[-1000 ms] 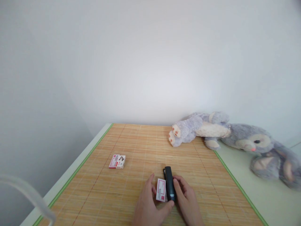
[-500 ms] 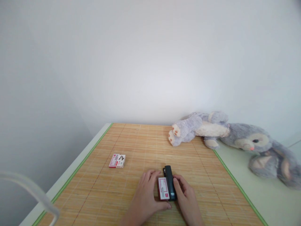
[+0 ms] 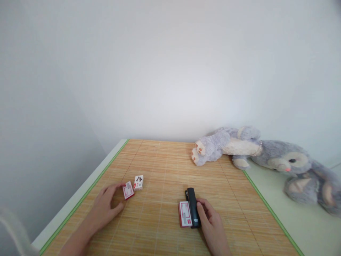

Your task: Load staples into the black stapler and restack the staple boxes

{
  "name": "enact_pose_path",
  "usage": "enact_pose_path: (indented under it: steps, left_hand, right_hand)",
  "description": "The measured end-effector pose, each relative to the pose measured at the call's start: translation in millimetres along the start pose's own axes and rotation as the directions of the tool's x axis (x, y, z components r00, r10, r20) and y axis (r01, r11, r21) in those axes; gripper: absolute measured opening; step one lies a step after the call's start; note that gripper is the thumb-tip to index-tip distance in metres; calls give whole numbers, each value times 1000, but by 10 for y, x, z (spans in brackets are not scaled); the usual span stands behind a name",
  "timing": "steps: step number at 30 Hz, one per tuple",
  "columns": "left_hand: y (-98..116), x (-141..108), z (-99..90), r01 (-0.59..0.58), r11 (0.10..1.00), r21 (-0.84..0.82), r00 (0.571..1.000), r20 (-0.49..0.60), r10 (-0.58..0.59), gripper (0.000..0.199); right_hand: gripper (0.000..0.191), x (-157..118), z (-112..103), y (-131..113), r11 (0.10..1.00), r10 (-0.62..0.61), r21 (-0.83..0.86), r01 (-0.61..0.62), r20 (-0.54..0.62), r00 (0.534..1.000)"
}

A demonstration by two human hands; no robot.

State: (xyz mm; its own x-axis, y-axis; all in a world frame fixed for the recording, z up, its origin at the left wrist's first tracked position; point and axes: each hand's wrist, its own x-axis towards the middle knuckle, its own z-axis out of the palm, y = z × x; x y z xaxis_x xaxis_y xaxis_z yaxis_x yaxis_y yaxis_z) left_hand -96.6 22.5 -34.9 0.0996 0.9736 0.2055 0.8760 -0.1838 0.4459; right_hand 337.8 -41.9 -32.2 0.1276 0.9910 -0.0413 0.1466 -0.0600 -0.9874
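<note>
My left hand reaches to the left, fingers apart in a loose curve. Its index fingertip touches the upper left corner of a small white and red box, while the thumb stays clear of it. Beside that box sits another small white box with a stapler picture on it. A black stapler lies lengthwise on the mat, its left side against a white and red box. My right hand grips the stapler's right side with thumb and fingers; its far fingers are partly hidden.
A bamboo mat with green edging covers the pale table. At the back right lies a grey plush rabbit, stretched over the mat's edge. A blurred white curved strip shows at the lower left. A wall rises behind.
My left hand has left the box by the stapler and moved left to the other boxes. One of those has turned and shifted nearer, apart from its neighbour. My right hand stays.
</note>
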Motion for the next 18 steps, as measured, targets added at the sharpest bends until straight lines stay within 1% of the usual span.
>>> enact_pose_path:
  steps: [2,5,7,9,10,11,13,14,15,16,17,18]
  left_hand:
    - [53,-195,5,45,999,-8,999,-17,-45,62]
    - [248,-374,93,121,993,-6,989,-88,-121,66]
    - [435,-396,204,166,986,-12,977,-135,-166,57]
    - [653,-374,339,173,985,-21,972,-155,-174,47]
    - [773,-360,408,163,986,-18,974,-159,-164,47]
    - [897,-347,475,152,988,-6,975,-163,-151,53]
    - [1148,-327,596,151,988,31,972,-184,-143,79]
    - [1266,-316,644,167,985,44,967,-201,-155,88]
    - [1372,-301,683,180,982,50,964,-209,-166,88]
    - [1460,-280,709,177,983,47,966,-197,-165,81]
    - [1528,-252,722,155,987,34,975,-165,-147,69]
    - [1572,-219,722,113,993,13,987,-113,-111,56]
  right_hand:
    - [55,-6,3,12,1000,2,11,-2,14,1000]
    - [52,-8,7,3,1000,2,15,-2,17,1000]
    - [51,-5,8,-9,1000,2,17,-2,11,1000]
    - [51,-3,10,-17,1000,2,25,-2,6,1000]
    - [50,-2,11,-19,1000,0,27,0,6,1000]
    - [50,-2,13,-22,1000,-4,27,4,6,1000]
    - [49,-3,18,-27,1000,-16,23,16,4,1000]
    - [50,-4,20,-30,1000,-21,20,21,1,1000]
    - [50,-5,21,-34,1000,-23,18,23,-2,1000]
    - [51,-6,22,-38,1000,-23,18,23,-6,1000]
    - [52,-7,21,-44,1000,-22,18,22,-10,1000]
    - [52,-8,19,-49,1000,-22,16,22,-13,1000]
